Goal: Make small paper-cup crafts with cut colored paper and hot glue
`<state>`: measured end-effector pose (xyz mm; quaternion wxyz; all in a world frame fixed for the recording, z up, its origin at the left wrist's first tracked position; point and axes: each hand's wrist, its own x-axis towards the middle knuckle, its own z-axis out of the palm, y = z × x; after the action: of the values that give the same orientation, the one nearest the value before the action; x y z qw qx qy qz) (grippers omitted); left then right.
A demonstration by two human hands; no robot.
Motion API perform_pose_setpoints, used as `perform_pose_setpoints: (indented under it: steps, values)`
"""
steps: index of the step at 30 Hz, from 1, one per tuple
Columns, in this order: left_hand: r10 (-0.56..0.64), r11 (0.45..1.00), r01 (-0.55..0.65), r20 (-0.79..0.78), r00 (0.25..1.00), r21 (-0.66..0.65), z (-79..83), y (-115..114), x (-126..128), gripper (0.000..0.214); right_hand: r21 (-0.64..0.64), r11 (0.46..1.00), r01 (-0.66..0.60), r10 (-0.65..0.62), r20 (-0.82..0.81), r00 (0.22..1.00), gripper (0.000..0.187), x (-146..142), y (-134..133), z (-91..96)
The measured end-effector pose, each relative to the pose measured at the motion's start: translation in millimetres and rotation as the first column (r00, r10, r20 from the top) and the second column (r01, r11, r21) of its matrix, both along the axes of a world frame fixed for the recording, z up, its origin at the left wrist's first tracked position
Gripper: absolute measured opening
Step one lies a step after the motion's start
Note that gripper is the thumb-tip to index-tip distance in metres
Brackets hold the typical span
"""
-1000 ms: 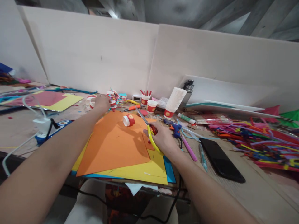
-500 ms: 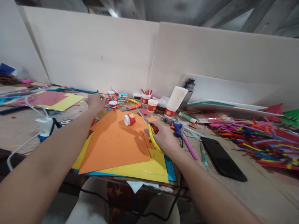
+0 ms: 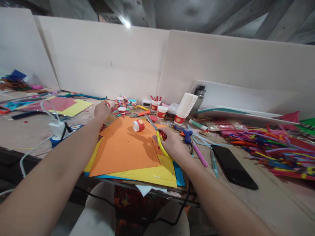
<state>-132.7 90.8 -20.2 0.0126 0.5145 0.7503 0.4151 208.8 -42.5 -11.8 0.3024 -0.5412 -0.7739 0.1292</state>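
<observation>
My left hand (image 3: 102, 110) reaches to the far side of the table, left of a small cluster of decorated red-and-white pieces (image 3: 122, 110). Its fingers are closed on a small red piece (image 3: 107, 103), whose kind is too small to make out. My right hand (image 3: 171, 141) grips yellow-handled scissors (image 3: 159, 140), their blades pointing away and to the left over the paper. A red-and-white paper cup (image 3: 138, 125) lies on its side on an orange sheet (image 3: 125, 149). Yellow sheets (image 3: 147, 177) and a blue sheet (image 3: 178, 175) are beneath it.
Behind stand a cup of red sticks (image 3: 155, 104), a single cup (image 3: 161, 112) and a tilted cup stack (image 3: 185, 106). To the right lie a blue glue gun (image 3: 187, 136), a black phone (image 3: 233, 167) and colourful pipe cleaners (image 3: 273, 144). A power strip (image 3: 57, 139) sits left.
A red piece now shows at my left fingertips. The view has shifted slightly; my right hand keeps the scissors in about the same place.
</observation>
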Motion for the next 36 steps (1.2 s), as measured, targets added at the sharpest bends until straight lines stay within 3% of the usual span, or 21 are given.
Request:
perform_pose_setpoints:
  steps: [4, 9, 11, 14, 16, 19, 22, 24, 26, 28, 31, 34, 36]
  values:
    - [0.081, 0.993, -0.073, -0.096, 0.992, 0.09, 4.6, -0.9, 3.7, 0.027, -0.02, 1.0, 0.003, -0.005, -0.06, 0.998, 0.035, 0.7, 0.9, -0.7]
    - [0.143, 0.978, -0.124, -0.103, 0.984, 0.17, 5.5, -1.3, 13.9, 0.026, 0.049, 0.999, 0.006, 0.002, -0.168, 0.986, 0.041, 2.2, -1.0, 3.9]
    - [0.047, 0.978, -0.024, -0.112, 0.993, 0.207, 8.1, -1.1, 23.6, 0.024, 0.085, 0.996, -0.01, 0.03, -0.234, 0.972, 0.044, 2.5, -1.6, 5.1]
    - [-0.244, 0.939, 0.268, -0.133, 0.961, 0.214, 17.8, -6.0, 51.0, 0.026, 0.106, 0.994, -0.028, 0.059, -0.306, 0.95, 0.048, 3.3, 0.1, 3.2]
    - [-0.391, 0.912, 0.404, -0.15, 0.908, 0.071, 25.7, -14.5, 73.2, 0.035, 0.107, 0.994, -0.014, 0.047, -0.309, 0.95, 0.05, 4.3, 2.4, 1.0]
    - [-0.517, 0.854, 0.505, -0.095, 0.851, -0.127, 33.4, -31.0, 96.5, 0.047, 0.117, 0.993, 0.003, 0.034, -0.315, 0.948, 0.051, 5.4, 3.8, 0.5]
    - [-0.657, 0.709, 0.621, 0.008, 0.754, -0.333, 33.1, -42.8, 99.6, 0.049, 0.105, 0.994, 0.013, 0.022, -0.326, 0.945, 0.047, 4.4, 1.3, 3.9]
    - [-0.684, 0.648, 0.602, -0.009, 0.73, -0.466, 29.9, -45.6, 95.6, 0.062, 0.081, 0.997, 0.016, 0.009, -0.303, 0.953, 0.045, 3.3, -0.5, 5.8]
    - [-0.725, 0.601, 0.626, -0.009, 0.689, -0.498, 26.3, -45.5, 93.0, 0.052, 0.077, 0.997, 0.002, 0.019, -0.27, 0.963, 0.044, 2.8, -0.8, 5.7]
    - [-0.754, 0.588, 0.701, 0.04, 0.655, -0.403, 23.5, -44.5, 94.3, 0.04, 0.09, 0.996, -0.022, 0.044, -0.247, 0.968, 0.044, 3.2, 0.3, 4.1]
    - [-0.761, 0.598, 0.794, 0.233, 0.605, -0.109, 21.0, -45.1, 102.6, 0.041, 0.081, 0.996, -0.033, 0.051, -0.235, 0.971, 0.044, 4.1, 1.5, 2.0]
    - [-0.745, 0.598, 0.792, 0.446, 0.495, 0.121, 18.4, -49.0, 114.5, 0.05, 0.075, 0.997, -0.009, 0.029, -0.265, 0.964, 0.042, 3.4, 0.4, 1.9]
    - [-0.742, 0.592, 0.784, 0.508, 0.438, 0.189, 16.0, -51.9, 122.3, 0.051, 0.082, 0.997, -0.003, 0.031, -0.352, 0.935, 0.039, 2.0, 0.5, 1.1]
